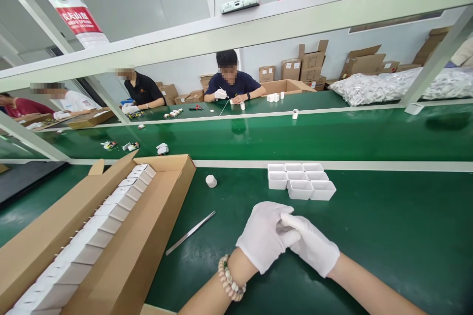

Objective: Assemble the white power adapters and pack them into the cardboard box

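Note:
In a white glove, my left hand is curled against my right hand, also gloved, above the green table. The fingers of both meet and overlap; whatever lies between them, if anything, is hidden. Just beyond them sit several small white square cups, packed in rows with their open sides up. To the left lies a pair of metal tweezers, apart from my hands. A small white round cap stands behind the tweezers.
On the left, a long cardboard box holds a row of white block-shaped parts. Behind the table runs a green belt with small parts on it. Co-workers sit across, under a metal frame.

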Demonstrator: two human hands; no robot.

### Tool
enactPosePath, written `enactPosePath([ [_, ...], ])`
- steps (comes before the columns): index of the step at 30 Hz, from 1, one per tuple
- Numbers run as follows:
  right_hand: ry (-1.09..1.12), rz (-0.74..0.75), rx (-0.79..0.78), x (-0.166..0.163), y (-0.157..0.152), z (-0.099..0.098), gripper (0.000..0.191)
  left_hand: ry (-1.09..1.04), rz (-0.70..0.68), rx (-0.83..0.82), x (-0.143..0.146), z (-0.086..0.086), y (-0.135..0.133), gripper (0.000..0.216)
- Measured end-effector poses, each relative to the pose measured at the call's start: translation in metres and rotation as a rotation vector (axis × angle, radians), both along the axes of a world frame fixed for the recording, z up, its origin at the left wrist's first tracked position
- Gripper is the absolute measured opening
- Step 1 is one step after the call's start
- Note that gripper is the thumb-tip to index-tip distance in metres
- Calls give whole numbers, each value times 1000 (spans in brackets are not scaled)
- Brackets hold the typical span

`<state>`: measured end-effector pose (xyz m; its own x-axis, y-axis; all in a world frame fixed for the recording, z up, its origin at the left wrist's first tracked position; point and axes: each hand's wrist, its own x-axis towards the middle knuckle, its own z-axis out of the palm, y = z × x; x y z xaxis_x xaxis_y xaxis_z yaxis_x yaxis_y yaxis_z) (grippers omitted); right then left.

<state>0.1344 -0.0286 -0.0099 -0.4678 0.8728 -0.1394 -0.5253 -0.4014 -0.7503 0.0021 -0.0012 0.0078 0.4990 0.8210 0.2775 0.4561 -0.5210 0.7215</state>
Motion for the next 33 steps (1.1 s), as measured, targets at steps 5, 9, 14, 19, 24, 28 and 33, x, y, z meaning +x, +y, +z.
enactPosePath([
  [5,-11,27,-5,-1,-1,-1,38,-18,50,-16,0,-6,-3,38],
  [9,-6,17,-14,0,-1,-1,38,-27,44,-11,0,-8,-3,35],
  [14,-43,6,-11,-1,-2,2,41,41,16,-16,0,-8,-2,33],
  [19,-80,-2,0,-1,-2,2,41,61,6,-23,0,-7,-1,35],
  [24,-105,-10,8,-1,-1,1,41,63,-3,-14,0,-6,0,35],
  [28,-108,-13,3,-1,0,2,41,58,-16,-1,2,-4,0,29],
  [33,-78,-21,-85,-1,1,5,32,51,-30,-26,3,-2,-1,26],
])
